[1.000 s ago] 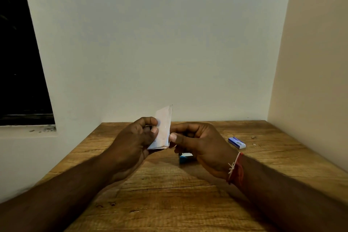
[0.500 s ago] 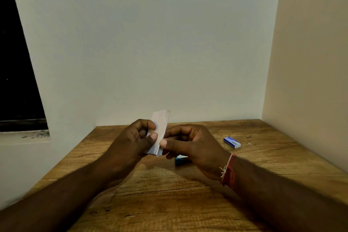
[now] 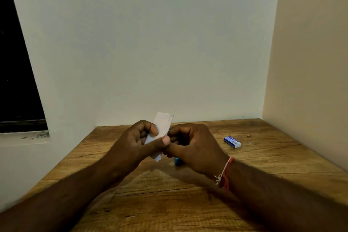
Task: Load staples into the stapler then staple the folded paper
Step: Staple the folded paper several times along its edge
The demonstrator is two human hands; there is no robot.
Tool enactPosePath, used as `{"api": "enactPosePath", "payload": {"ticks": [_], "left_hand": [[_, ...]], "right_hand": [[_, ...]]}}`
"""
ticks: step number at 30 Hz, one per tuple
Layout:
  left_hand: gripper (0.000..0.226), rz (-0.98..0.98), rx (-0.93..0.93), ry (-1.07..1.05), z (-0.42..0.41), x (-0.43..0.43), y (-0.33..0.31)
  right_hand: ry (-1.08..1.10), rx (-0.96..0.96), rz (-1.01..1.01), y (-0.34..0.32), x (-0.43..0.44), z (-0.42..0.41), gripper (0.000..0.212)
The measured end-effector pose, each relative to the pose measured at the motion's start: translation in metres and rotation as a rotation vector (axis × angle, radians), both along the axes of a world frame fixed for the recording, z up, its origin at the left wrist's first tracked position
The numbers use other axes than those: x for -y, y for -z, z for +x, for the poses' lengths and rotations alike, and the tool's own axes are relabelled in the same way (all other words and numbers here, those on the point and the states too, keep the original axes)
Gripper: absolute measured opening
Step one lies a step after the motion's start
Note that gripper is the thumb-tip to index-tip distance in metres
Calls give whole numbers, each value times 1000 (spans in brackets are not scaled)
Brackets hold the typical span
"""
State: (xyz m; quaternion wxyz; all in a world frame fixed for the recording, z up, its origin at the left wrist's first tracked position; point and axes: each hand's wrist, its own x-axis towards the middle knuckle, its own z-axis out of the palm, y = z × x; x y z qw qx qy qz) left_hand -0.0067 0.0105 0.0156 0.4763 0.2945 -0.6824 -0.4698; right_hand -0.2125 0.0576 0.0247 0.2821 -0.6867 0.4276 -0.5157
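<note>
White folded paper [image 3: 163, 125] is pinched upright by left hand [image 3: 135, 143] and right hand [image 3: 195, 149] above bare table [image 3: 169, 203].

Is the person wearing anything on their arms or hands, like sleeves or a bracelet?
No sleeves show: both forearms are bare. The left hand has nothing on it that can be seen. On the wrist of the right hand there is a thread band, red with a white strand knotted at its lower edge. No rings or watch can be seen.
</note>
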Motion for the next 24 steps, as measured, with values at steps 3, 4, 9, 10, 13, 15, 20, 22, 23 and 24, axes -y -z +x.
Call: {"api": "enactPosePath", "payload": {"ticks": [3,4,9,10,13,15,20,22,23,24], "left_hand": [[40,-15,13,-39,-1,-3,-3],[39,-21,12,-47,-1,-4,-4],[35,-87,25,-87,0,-3,-3],[35,-102,34,-94,0,-4,-3],[26,-153,81,-115,-2,-6,-5],[24,-168,98,-133,-2,-6,-5],[26,-186,125,-193,-2,-3,-5],[18,-190,147,-180,-3,-3,-5],[14,-192,153,-172,-3,-3,-4],[16,-201,158,-170,-3,-3,-4]], "right_hand": [[7,-59,-21,1,1,-1,10],[11,-69,-13,2,2,-1,8],[-28,76,52,2,5,-1,13],[-32,95,60,2,6,-1,14],[-11,101,62,3,9,-2,12],[17,90,52,4,10,-3,10],[80,55,18,5,13,-3,8],[109,30,4,5,13,-2,7],[118,18,4,4,13,-2,7],[126,8,6,5,14,-2,8]]}}
